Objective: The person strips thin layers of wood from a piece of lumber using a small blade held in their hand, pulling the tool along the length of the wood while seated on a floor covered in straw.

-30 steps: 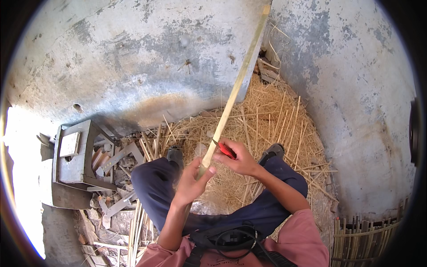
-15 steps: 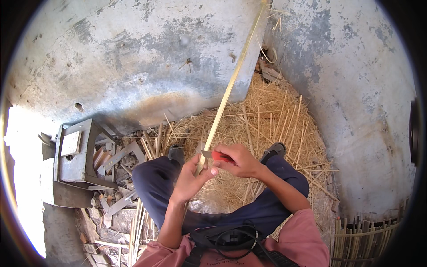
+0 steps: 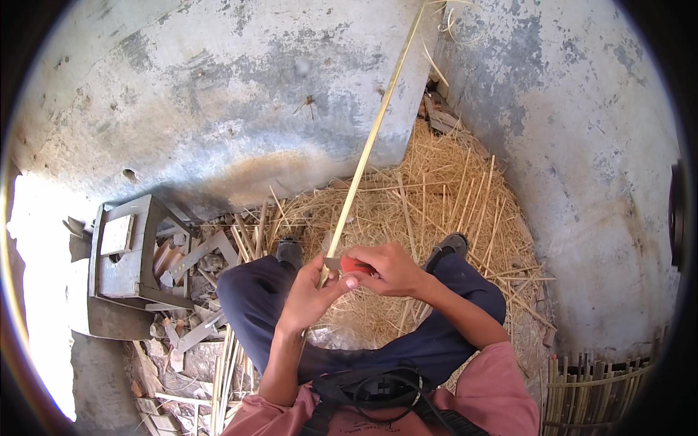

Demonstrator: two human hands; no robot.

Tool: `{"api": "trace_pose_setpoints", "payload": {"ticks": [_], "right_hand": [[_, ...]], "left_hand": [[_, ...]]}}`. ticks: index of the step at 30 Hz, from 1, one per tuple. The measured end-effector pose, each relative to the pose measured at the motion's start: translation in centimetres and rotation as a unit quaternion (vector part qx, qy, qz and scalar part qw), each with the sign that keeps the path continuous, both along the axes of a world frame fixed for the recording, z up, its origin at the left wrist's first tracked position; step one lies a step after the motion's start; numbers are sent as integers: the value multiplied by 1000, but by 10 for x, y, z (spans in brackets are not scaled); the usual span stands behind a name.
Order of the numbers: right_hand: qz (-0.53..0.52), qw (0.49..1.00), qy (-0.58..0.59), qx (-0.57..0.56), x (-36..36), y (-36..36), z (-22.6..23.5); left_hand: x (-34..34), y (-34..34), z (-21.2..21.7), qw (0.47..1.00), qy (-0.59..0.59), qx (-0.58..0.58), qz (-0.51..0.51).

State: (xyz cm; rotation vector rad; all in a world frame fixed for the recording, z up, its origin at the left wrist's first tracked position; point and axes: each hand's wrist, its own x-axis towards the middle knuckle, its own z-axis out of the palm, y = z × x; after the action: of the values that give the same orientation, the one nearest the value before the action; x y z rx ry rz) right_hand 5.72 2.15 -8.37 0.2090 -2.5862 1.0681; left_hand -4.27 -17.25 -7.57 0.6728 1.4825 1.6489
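A long pale bamboo strip (image 3: pixel 365 156) slants up and away from my hands, its far end near the top of the view. My left hand (image 3: pixel 305 299) is closed around its near part, fingers and thumb pinching it. In my right hand (image 3: pixel 396 272) is a red-handled knife (image 3: pixel 355 265), its short blade lying across the strip beside my left fingers. My left thumb reaches over to the knife, close to the right fingers. Part of the handle is hidden under the right fingers.
Straw-like shavings (image 3: pixel 378 218) and loose sticks cover the floor between my legs and beyond. An overturned wooden stool (image 3: pixel 163 280) lies at the left among wood scraps (image 3: pixel 193 338). Worn walls (image 3: pixel 240 87) meet in a corner ahead. A slatted bamboo panel (image 3: pixel 596 396) is at the lower right.
My right hand and the knife have shifted slightly left and down. The strip has turned a little and looks narrower; thin curls near its far end have moved.
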Motion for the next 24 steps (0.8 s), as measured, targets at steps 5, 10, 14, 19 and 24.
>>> {"api": "trace_pose_setpoints", "payload": {"ticks": [5, 10, 14, 19, 24], "right_hand": [[-3, 1000, -3, 5, 0, 0, 3], [-4, 1000, 6, -4, 1, 1, 4], [-7, 1000, -3, 1, 2, -1, 10], [-5, 1000, 11, -19, 3, 0, 9], [9, 999, -1, -46, 1, 2, 11]], "left_hand": [[1, 0, 3, 998, 58, -29, 14], [2, -1, 2, 992, 109, -52, 24], [3, 0, 6, 986, 154, -46, 38], [3, -1, 2, 986, 154, -52, 39], [4, 0, 13, 977, 197, -71, 52]]}}
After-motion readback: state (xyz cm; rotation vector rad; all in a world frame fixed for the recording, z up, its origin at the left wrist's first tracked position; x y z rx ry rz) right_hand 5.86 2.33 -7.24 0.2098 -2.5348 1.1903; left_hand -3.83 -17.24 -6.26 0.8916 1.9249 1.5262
